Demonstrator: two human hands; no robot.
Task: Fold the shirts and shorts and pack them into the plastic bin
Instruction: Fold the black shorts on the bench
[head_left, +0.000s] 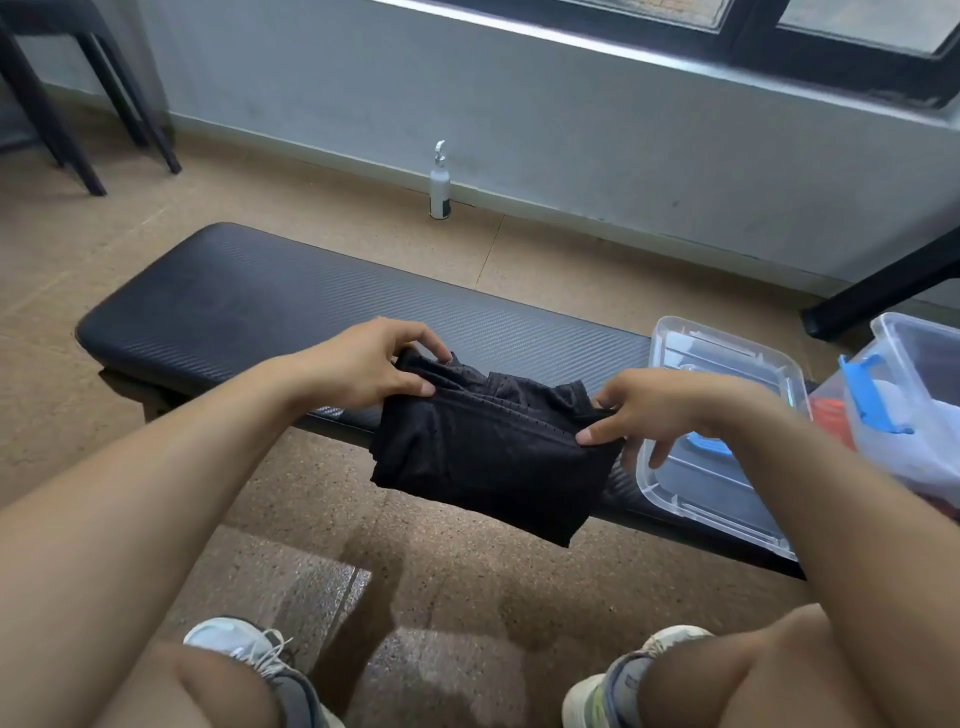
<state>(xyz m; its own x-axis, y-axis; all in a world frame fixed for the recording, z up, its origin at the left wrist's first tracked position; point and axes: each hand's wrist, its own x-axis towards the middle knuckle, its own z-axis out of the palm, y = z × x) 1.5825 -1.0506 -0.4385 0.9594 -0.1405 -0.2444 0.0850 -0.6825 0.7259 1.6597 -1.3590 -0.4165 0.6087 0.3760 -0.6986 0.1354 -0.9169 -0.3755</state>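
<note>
The left hand (363, 366) pinches the far left corner of a folded black mesh garment (488, 452), thumb and fingers closed on the bunched fabric there. The right hand (660, 410) grips the garment's right edge, thumb on top and fingers curled beneath. Between the two hands the garment is held flat, its far part over the near edge of the long black padded tabletop (270, 306) and its near part hanging past that edge above the speckled brown floor (457, 582). Whether it is shorts or a shirt cannot be told.

On the tabletop just right of the garment, partly under the right hand, lies a clear plastic lid with a blue latch (722, 467). Further right of the garment stands a clear plastic bin with a blue clip (904, 374), holding white and red cloth.

Beyond the tabletop, a small white bottle (440, 192) stands on the floor against the grey wall. On the near side of the tabletop, the person's knees and pale sneakers show.
</note>
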